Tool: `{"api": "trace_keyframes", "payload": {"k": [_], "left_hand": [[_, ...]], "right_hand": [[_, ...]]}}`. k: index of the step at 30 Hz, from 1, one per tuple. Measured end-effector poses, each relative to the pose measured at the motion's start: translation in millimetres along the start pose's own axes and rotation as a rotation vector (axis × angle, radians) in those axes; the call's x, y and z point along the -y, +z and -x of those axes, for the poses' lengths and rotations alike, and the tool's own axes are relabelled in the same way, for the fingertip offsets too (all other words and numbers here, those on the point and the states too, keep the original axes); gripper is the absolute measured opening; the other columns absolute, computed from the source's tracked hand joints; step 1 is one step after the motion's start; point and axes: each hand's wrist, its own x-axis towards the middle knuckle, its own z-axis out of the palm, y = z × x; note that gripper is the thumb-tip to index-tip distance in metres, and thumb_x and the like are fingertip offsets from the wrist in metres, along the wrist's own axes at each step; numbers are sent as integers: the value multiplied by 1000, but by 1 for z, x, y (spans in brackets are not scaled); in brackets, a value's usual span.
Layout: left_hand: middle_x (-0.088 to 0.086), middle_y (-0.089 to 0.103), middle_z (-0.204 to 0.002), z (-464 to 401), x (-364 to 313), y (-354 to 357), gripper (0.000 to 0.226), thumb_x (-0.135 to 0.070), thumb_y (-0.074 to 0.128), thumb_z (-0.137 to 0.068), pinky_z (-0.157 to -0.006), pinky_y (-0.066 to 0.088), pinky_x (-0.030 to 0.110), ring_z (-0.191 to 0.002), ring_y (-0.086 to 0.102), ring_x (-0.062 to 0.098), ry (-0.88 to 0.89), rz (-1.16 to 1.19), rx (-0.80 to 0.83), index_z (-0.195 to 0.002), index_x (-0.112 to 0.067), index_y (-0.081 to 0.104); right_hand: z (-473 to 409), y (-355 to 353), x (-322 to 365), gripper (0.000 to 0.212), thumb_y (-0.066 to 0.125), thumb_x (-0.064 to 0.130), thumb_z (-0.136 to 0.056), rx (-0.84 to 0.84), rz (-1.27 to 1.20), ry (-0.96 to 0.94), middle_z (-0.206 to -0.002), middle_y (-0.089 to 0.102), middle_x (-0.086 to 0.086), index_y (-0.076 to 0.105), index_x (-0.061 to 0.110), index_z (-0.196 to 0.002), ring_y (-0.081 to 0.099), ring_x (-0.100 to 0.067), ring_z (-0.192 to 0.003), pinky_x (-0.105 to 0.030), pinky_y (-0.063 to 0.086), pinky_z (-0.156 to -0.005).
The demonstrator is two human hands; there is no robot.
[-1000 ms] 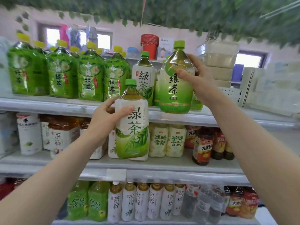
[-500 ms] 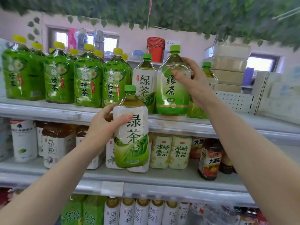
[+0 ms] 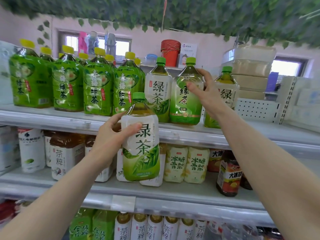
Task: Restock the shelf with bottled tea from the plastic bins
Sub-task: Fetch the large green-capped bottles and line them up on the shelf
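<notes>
Now the right hand point(image 3: 206, 94) has set its green-label bottle point(image 3: 186, 99) onto the top shelf point(image 3: 52, 118).
It grips that bottle's shoulder; left hand point(image 3: 112, 137) holds a white-label, green-capped bottle point(image 3: 141, 146) below the shelf edge.

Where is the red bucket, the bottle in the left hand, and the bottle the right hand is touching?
red bucket point(image 3: 170, 52), head view, its front wall.
left-hand bottle point(image 3: 143, 153), head view, its label.
right-hand bottle point(image 3: 184, 103), head view, its green label.
</notes>
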Motion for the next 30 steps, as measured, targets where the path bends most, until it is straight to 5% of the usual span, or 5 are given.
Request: {"api": "trace_keyframes", "payload": {"k": [8,10,14,25,30], "left_hand": [[0,75,-101,-2,6,8,77,-37,87,-65,-77,59,44,-89,73,20,-12,-19,9,-133,-25,53],[-3,75,-100,0,7,10,72,-37,87,-65,-76,59,42,-89,73,17,2,-33,16,-129,-28,55],[-6,74,-98,3,8,11,72,-43,87,-61,-72,57,29,-87,71,8,25,-76,5,-125,-36,54],[-3,72,-107,1,12,4,83,-56,82,-53,-75,59,31,-94,70,11,28,-97,10,-129,-38,54],[-3,72,-107,1,9,4,81,-59,82,-49,-80,59,38,-96,70,13,11,-107,14,-124,-43,54]], "right_hand": [[15,7,8,66,54,32,-100,-49,557,-87,-158,30,-6,21,21,-156,29,-20,-144,-38,24,-118],[30,17,8,74,56,23,-99,-60,813,-151,-163,15,-14,13,22,-158,14,-29,-151,-44,15,-123],[59,37,-8,85,58,41,-96,-3,1159,-180,-162,-15,-23,4,22,-160,-15,-44,-149,-54,5,-119],[38,37,-35,90,47,50,-97,69,1250,-182,-151,-34,-23,-8,11,-157,-28,-45,-141,-50,-17,-114],[35,32,-33,85,46,45,-100,136,1174,-151,-157,-30,-22,-9,15,-158,-26,-44,-145,-51,-9,-119]]}}
